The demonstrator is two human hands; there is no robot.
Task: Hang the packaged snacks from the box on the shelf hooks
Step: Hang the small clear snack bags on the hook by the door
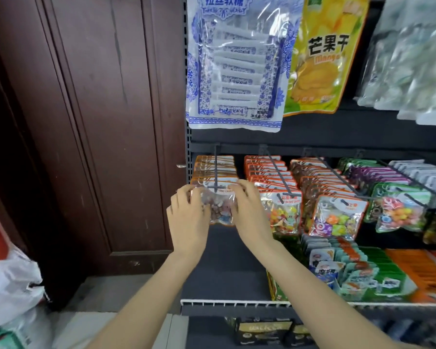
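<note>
A small clear snack packet (219, 209) with an orange top hangs at the front tip of the leftmost dark shelf hook (215, 170). My left hand (188, 220) grips the packet's left edge. My right hand (248, 210) grips its right edge. Behind it on the same hook hang several more orange-topped packets (215, 170). The box is not in view.
Neighbouring hooks to the right carry rows of candy packets (280, 210), (335, 217). Above hang a blue-white sweets bag (237, 61) and a yellow mango bag (320, 59). A lower shelf with a white wire rail (237, 302) holds more packets. A brown wooden door (98, 122) stands left; white bags (8, 285) lie on the floor.
</note>
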